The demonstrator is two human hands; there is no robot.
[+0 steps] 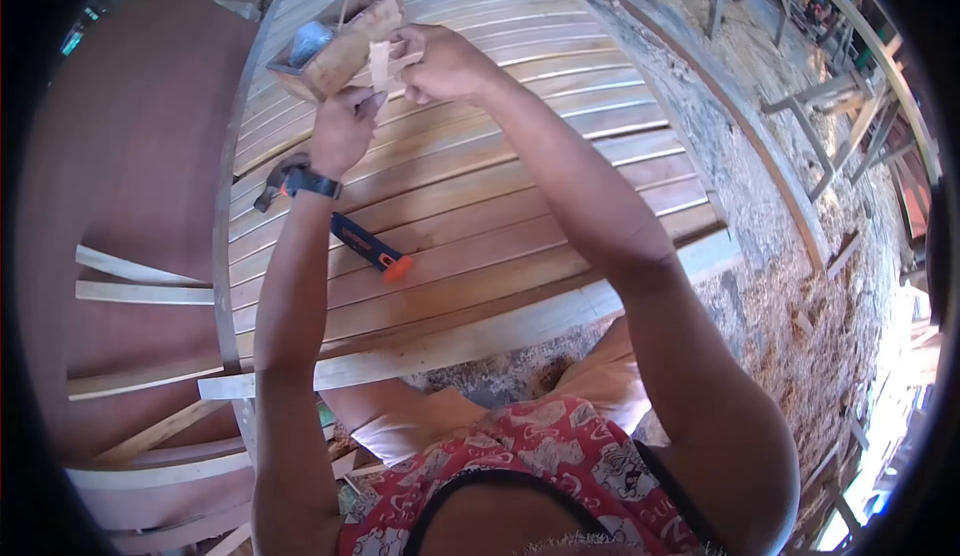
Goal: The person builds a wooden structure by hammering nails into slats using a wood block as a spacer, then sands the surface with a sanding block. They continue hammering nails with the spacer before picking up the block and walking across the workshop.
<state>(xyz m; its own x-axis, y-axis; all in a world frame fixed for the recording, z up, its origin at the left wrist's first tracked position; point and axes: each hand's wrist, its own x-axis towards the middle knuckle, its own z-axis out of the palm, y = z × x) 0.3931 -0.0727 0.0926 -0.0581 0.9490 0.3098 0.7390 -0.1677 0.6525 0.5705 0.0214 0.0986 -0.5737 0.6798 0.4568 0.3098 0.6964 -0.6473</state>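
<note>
Over the far part of a slatted wooden surface, both my hands are raised close together. A small pale wood piece stands upright between them. The fingers of my left hand are closed at its lower end. My right hand is pinched at its right side, where a thin strip seems to run into the fingers. Just beyond is an open wooden box with a clear plastic bag inside. A hammer with a dark blue and orange handle lies on the slats, partly hidden by my left wrist.
A large brown panel lies along the left, with pale wooden strips near its lower end. A pale board edges the slats nearest me. To the right are a long beam, ground strewn with shavings, and wooden trestles.
</note>
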